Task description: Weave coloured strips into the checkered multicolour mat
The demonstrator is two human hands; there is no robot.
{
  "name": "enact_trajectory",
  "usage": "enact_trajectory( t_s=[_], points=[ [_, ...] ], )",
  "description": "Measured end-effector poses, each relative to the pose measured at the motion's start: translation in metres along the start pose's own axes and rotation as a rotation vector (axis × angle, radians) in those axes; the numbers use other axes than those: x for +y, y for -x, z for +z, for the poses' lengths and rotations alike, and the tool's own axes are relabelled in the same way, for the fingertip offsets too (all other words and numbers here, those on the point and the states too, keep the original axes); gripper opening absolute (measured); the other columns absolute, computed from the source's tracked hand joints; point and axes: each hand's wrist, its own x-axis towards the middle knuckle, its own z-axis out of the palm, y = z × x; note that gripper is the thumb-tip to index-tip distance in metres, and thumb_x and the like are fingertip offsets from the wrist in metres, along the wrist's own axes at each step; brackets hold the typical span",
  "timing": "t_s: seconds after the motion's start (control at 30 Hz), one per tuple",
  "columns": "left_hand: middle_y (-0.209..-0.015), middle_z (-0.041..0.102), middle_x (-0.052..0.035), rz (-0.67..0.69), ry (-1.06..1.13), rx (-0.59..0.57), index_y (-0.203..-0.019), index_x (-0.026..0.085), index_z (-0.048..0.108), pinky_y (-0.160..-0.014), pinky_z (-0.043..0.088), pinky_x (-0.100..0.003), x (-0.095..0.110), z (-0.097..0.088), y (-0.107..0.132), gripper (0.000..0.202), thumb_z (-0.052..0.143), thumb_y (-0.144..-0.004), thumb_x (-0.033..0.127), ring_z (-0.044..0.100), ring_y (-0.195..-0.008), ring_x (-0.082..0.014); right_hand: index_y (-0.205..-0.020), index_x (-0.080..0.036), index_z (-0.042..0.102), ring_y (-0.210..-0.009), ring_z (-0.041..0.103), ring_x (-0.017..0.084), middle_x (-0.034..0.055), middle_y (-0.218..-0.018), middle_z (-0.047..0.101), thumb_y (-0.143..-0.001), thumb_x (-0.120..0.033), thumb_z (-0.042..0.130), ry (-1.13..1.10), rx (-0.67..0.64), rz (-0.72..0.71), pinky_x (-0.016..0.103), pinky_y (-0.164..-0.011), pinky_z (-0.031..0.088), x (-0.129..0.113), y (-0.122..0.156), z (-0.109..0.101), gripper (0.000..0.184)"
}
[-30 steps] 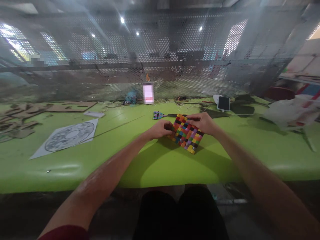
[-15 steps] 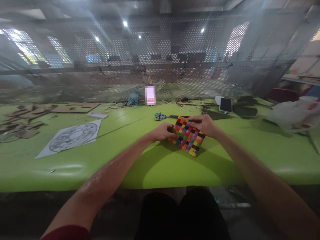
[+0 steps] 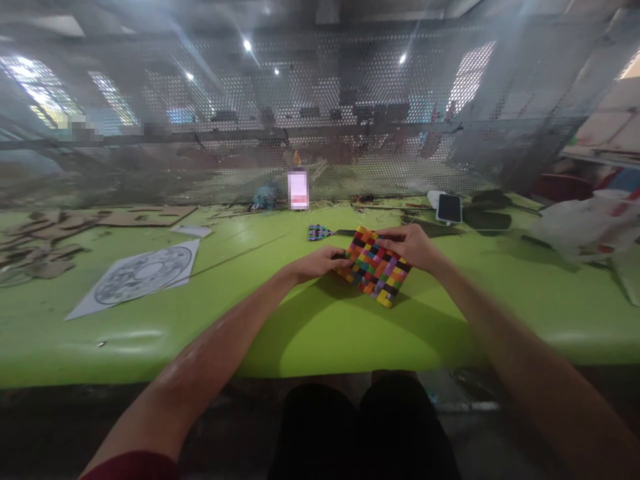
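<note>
A many-coloured woven piece (image 3: 379, 268), chequered in red, yellow, orange, black, purple and green, is held tilted above the table. It has some depth, like a small pouch or box; its inside is hidden. My left hand (image 3: 320, 261) grips its left side, thumb and fingers closed on the edge. From the upper right, my right hand (image 3: 410, 245) pinches its top edge, fingers lying over the woven face. Just beyond them lies a small dark woven strip piece (image 3: 318, 233) with a purple and teal pattern and a long dark tail.
A green-covered table (image 3: 240, 267) spans the view. On its left lie a paper with a printed round pattern (image 3: 145, 270) and cardboard scraps (image 3: 145, 216). A lit phone (image 3: 299, 190) stands at the mesh screen. To the right are a white-edged device (image 3: 449, 209) and a plastic bag (image 3: 590, 227).
The woven piece has tilted very slightly while both hands keep their grip. The whole view has shifted a little with my head.
</note>
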Motion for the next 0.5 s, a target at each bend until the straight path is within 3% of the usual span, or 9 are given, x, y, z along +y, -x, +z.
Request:
enact_trajectory(
  t_s=[0.27, 0.5],
  points=[
    [-0.104, 0.080, -0.0100, 0.009, 0.021, 0.041, -0.101, 0.015, 0.079, -0.090, 0.059, -0.036, -0.0018, 0.0038, -0.0007, 0.030, 0.087, -0.077, 0.031, 0.074, -0.084, -0.0165, -0.103, -0.022, 0.086, -0.092, 0.079, 0.029, 0.0064, -0.103, 0.083, -0.081, -0.035, 0.078, -0.008, -0.004, -0.013, 0.037, -0.080, 0.067, -0.0017, 0.0017, 0.0062, 0.027],
    [-0.106, 0.080, -0.0108, -0.027, -0.001, 0.097, -0.102, 0.015, 0.079, -0.094, 0.059, -0.038, -0.0036, 0.0076, -0.0014, 0.038, 0.091, -0.070, 0.033, 0.075, -0.086, -0.0173, -0.103, -0.022, 0.086, -0.092, 0.079, 0.028, 0.0061, -0.102, 0.083, -0.082, -0.031, 0.077, -0.007, -0.009, -0.012, 0.036, -0.080, 0.066, -0.0028, 0.0015, 0.0085, 0.025]
  ],
)
